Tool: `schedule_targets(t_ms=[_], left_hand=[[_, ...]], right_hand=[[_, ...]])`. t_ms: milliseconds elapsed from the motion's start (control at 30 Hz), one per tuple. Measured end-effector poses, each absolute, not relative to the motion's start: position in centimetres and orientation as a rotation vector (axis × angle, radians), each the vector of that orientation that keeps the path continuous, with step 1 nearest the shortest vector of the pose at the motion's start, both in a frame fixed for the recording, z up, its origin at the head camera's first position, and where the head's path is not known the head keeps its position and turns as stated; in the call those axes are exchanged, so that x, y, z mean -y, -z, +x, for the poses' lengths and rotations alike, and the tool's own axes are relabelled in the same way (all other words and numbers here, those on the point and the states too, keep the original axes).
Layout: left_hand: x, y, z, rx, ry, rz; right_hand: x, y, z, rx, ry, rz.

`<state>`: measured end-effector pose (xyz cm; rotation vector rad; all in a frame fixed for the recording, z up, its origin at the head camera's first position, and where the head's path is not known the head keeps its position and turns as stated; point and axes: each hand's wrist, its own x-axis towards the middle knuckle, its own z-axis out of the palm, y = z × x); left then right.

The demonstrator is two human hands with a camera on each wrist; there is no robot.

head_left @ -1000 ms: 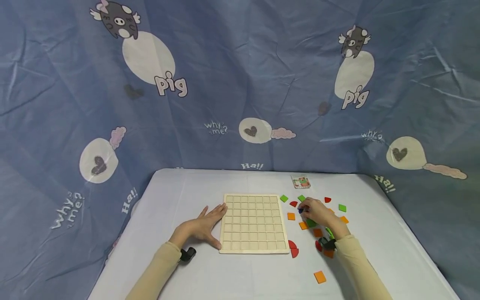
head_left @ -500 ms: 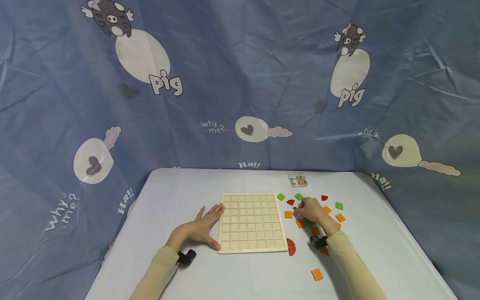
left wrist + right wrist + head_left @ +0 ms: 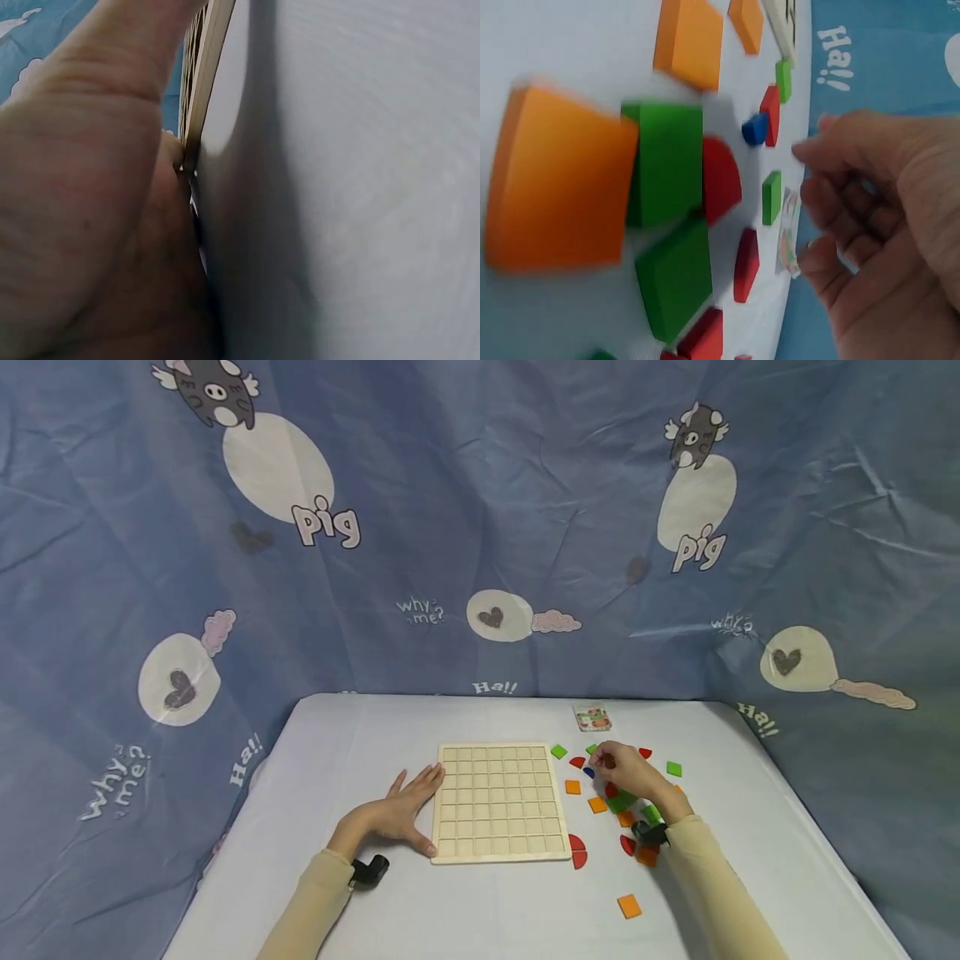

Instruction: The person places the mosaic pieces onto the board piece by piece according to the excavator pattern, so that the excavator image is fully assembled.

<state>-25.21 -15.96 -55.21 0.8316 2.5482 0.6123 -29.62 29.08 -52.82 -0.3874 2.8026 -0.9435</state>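
A pale wooden grid board point(image 3: 502, 802) lies flat on the table, its cells bare. My left hand point(image 3: 393, 818) rests along its left edge, fingers and thumb spread and touching the rim. In the left wrist view the thumb side of that hand fills much of the picture. Over the scattered pieces to the right of the board hovers my right hand point(image 3: 628, 772), fingers loosely bent around nothing. A small blue piece point(image 3: 589, 772) lies just left of its fingertips. Below the hand are a green block point(image 3: 666, 163) and a red rounded block point(image 3: 720, 178), touching each other.
Several orange squares lie around, one orange square point(image 3: 629, 907) near the front. Two red quarter-rounds point(image 3: 577, 852) sit by the board's lower right corner. A green piece point(image 3: 558, 752) and a picture card point(image 3: 592, 718) lie farther back. A patterned blue cloth point(image 3: 450, 527) hangs behind the table.
My right hand had its fingertips at the blue piece; now it has lifted off and shifted slightly back and right, leaving that piece on the table. The left hand stays at the board.
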Motion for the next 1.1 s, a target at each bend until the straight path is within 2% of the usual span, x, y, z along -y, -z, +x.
schedule_targets(t_ms=[167, 500, 1100], left_hand=[[16.3, 55.1, -25.1, -2.544, -0.629, 0.833], [16.4, 55.8, -25.0, -2.543, -0.642, 0.847], [16.5, 55.8, -25.4, -2.548, -0.638, 0.863]], right_hand=[[-29.1, 52.9, -30.1, -2.767, 0.868, -0.508], [-28.6, 53.4, -30.1, -2.793, 0.735, -0.562], [-27.8, 53.8, -29.9, -2.851, 0.768, -0.344]])
